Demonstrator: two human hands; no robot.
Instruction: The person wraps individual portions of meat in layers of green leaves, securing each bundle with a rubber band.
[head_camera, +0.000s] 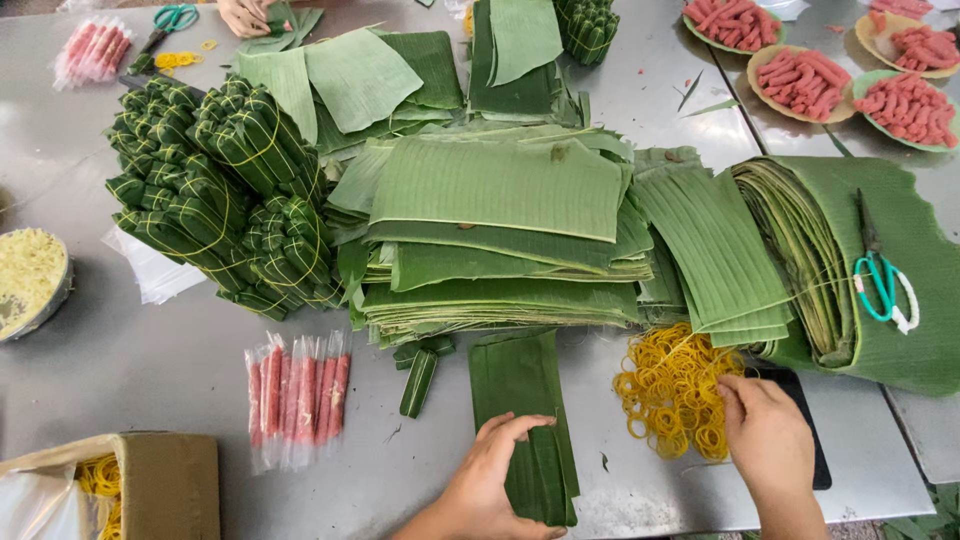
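Left of centre, tied leaf bundles (215, 190) are piled above sleeved red sausages (298, 398). At lower centre the left hand (493, 478) lies flat, fingers together, on a folded banana-leaf strip (525, 395). At lower right the right hand (765, 432) pinches, fingertips closed, into the yellow rubber bands (672, 388), below the stacked leaves (500, 235).

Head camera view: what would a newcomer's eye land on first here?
Probably the tall stack of flat green banana leaves at the centre of the steel table, with tied bundles of folded leaf parcels heaped to its left. Near the front edge, the left hand presses a dark leaf strip while the right hand picks at a pile of yellow rubber bands.
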